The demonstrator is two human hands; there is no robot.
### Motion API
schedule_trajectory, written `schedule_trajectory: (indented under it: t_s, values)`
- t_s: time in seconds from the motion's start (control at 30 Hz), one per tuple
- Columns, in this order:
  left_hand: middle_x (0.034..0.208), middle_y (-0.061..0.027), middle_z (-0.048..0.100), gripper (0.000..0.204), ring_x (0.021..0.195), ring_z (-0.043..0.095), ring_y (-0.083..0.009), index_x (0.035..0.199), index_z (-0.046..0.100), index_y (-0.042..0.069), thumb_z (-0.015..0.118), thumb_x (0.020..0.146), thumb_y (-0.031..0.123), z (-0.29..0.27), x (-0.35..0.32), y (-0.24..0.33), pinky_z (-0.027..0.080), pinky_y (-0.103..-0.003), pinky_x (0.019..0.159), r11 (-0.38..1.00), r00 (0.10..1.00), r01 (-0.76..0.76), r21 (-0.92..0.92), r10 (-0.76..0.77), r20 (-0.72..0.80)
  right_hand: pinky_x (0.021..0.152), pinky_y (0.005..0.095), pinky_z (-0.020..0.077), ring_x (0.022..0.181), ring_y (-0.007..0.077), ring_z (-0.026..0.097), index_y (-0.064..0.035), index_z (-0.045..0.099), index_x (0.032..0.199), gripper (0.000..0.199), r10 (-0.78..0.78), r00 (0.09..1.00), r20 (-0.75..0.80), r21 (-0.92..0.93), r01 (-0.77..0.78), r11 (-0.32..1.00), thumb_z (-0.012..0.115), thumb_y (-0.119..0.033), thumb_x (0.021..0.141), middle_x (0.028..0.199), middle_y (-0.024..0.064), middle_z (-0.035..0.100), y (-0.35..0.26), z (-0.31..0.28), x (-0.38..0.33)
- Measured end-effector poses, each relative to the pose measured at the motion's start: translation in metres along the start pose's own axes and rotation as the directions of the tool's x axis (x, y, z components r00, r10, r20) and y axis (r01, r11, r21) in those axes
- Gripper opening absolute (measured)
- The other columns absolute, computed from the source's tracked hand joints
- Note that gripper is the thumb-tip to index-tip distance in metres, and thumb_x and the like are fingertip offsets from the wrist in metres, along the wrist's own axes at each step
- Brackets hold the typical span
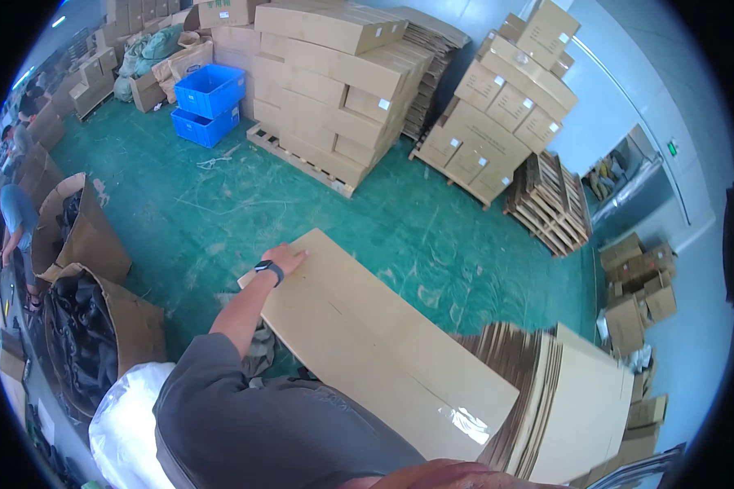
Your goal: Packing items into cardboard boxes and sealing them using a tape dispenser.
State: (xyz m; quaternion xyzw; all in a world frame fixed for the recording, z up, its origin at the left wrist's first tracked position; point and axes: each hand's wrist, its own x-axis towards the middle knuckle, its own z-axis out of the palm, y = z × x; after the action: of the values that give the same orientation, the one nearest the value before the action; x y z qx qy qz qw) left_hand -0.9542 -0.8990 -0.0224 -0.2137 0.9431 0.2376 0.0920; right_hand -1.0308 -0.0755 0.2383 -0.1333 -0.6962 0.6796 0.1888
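My left hand [285,259], with a dark watch [269,270] on its wrist, grips the far left end of a long, flat cardboard box [359,318]. Its thumb rests on the top face, and the other fingers are partly hidden over the end edge. The box stretches slantwise from that hand toward the lower right, in front of my body. Clear tape [469,422] shines near its closer end. Along the lower edge of the head view runs a blurred reddish-brown shape that I cannot make out. My right hand does not show.
Right of the box leans a stack of flattened cardboard [583,399]. Open cartons of black items [81,334] and a white plastic bag [130,416] stand left. Farther off are blue crates [210,90], palletised boxes [326,98] and wooden pallets [546,204]. A person [16,212] is at far left.
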Motion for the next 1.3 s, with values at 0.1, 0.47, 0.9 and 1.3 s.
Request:
schedule_trajectory:
  t_s: [0.1,0.47,0.9,1.3]
  values:
    - [0.123,-0.0263,0.071,0.091,0.116,0.068,-0.042,0.129,0.062,-0.004,0.058,0.087,0.076,-0.027,0.084,0.012,0.055,-0.05,0.098,0.989,0.986,0.144,-0.032,-0.146,-0.077,0.072,0.045,0.0552,0.081,0.0297,0.066,0.0029,0.064,0.128,0.06,-0.009,0.997,0.08,0.066,0.004,0.998,0.06,-0.049,0.099,0.102,0.0172,0.071,0.01,0.09,0.134]
    - [0.108,-0.0271,0.074,0.087,0.105,0.071,-0.0437,0.11,0.075,-0.003,0.063,0.082,0.079,-0.119,0.281,0.084,0.055,-0.051,0.093,0.793,0.759,0.44,-0.421,-0.579,-0.299,0.074,0.0452,0.056,0.085,0.0311,0.067,0.001,0.061,0.135,0.058,-0.207,0.94,0.271,0.4,0.086,0.913,0.059,-0.045,0.1,0.108,0.0172,0.071,-0.048,0.46,0.604]
    - [0.097,-0.0085,0.067,0.08,0.089,0.066,-0.0149,0.158,0.037,-0.003,0.067,0.102,0.044,-0.374,0.634,0.347,0.055,-0.03,0.076,0.427,0.833,-0.335,-0.84,-0.282,-0.476,0.054,0.0391,0.0439,0.068,0.019,0.055,-0.016,0.059,0.104,0.032,-0.084,0.963,-0.255,0.505,0.207,0.838,0.049,-0.045,0.108,0.083,0.0058,0.057,-0.101,0.893,1.101]
    - [0.173,-0.0213,-0.015,0.108,0.161,-0.012,-0.0317,0.163,-0.015,-0.003,0.034,0.102,0.072,-0.202,0.939,0.596,-0.003,-0.042,0.129,0.538,0.64,-0.599,-0.593,-0.123,-0.759,0.129,0.0392,0.0126,0.158,0.0317,0.017,0.0013,0.016,0.165,0.082,-0.239,0.849,0.472,0.313,0.092,0.945,0.028,-0.058,0.111,0.172,0.0191,0.019,0.196,1.269,0.98]
